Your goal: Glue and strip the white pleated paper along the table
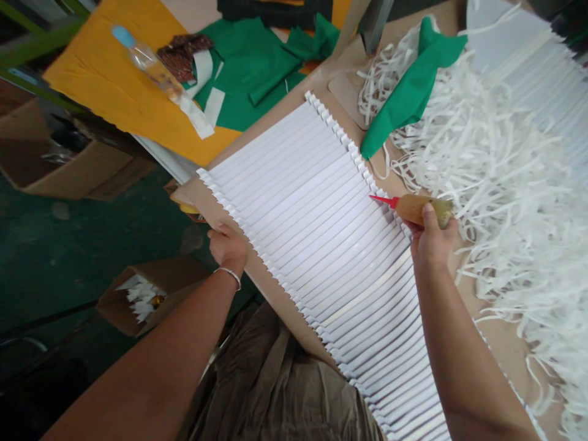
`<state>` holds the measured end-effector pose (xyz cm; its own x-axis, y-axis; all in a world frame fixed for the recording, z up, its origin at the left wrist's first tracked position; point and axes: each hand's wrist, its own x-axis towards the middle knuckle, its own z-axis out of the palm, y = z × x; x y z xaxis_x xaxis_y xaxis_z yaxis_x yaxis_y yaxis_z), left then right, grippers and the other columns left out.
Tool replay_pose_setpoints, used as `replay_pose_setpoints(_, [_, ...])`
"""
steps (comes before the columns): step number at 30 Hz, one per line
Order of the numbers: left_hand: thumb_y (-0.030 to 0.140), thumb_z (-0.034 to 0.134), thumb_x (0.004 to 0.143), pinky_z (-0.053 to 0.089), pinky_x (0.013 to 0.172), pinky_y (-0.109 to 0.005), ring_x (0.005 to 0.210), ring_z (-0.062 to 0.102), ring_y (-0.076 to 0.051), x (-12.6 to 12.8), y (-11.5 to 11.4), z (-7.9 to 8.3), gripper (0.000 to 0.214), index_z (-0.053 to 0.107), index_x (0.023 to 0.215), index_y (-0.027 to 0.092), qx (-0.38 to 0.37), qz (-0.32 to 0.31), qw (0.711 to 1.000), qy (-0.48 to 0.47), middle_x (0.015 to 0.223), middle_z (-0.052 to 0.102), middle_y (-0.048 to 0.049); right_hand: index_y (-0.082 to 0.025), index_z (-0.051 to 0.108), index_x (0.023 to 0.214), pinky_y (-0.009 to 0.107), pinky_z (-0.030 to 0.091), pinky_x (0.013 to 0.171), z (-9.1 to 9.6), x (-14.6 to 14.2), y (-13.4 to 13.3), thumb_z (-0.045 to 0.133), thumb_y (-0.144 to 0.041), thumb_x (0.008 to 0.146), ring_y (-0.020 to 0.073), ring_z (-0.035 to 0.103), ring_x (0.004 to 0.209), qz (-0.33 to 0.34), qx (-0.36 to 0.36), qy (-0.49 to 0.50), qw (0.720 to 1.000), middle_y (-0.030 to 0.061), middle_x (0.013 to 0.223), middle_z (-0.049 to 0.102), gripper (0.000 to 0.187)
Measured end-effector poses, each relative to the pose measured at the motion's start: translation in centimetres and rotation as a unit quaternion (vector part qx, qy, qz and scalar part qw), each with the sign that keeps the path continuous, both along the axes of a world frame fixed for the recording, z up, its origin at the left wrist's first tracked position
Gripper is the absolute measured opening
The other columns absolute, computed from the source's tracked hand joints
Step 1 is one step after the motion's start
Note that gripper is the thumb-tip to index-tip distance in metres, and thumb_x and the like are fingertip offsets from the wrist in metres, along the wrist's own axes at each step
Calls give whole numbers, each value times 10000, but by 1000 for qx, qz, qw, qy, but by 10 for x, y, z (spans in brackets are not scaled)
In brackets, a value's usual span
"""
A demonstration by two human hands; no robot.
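My right hand (432, 239) is wrapped round a glue bottle (413, 209) with a long red nozzle. The bottle lies nearly level, its tip pointing left over the row of overlapping white strips (316, 202), close to their right ends. My left hand (228, 246) is at the near edge of the brown table (271, 278), left of the strips, with its fingers curled in. Whether anything is inside those fingers is hidden. The strips run across the table in a long layered row, with notched, folded ends on both sides.
A large heap of narrow white strips (519, 184) covers the right side, with green cloth (408, 92) on it. Beyond are yellow sheeting (101, 73), more green cloth (261, 61) and a plastic bottle (151, 64). Cardboard boxes (105, 165) stand on the floor at left.
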<state>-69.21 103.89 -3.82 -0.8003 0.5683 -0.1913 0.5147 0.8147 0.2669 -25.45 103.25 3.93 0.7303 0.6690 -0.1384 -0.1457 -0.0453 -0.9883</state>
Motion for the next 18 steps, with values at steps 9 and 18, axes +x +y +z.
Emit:
replay_pose_setpoints(9, [433,243,1069,541,879,-450,1046,709,-362,4,1,7,512,600,1130,70,-10,3,1000,-3,1099,708,-265,-261,494,1090,472,638,817,11,-23,-15,855,-478,675,181,682,969,16,-20,-13,1000,-6,1105,611,591])
replay_pose_setpoints(18, [424,247,1079,537,911,-471,1062,706,-363,5,1,9,510,604,1145,65,-2,0,1000,-16,1118,709,-265,-252,504,1129,366,598,837,16,-62,-52,863,-458,668,143,634,927,39,-44,-28,998,-14,1032,604,620])
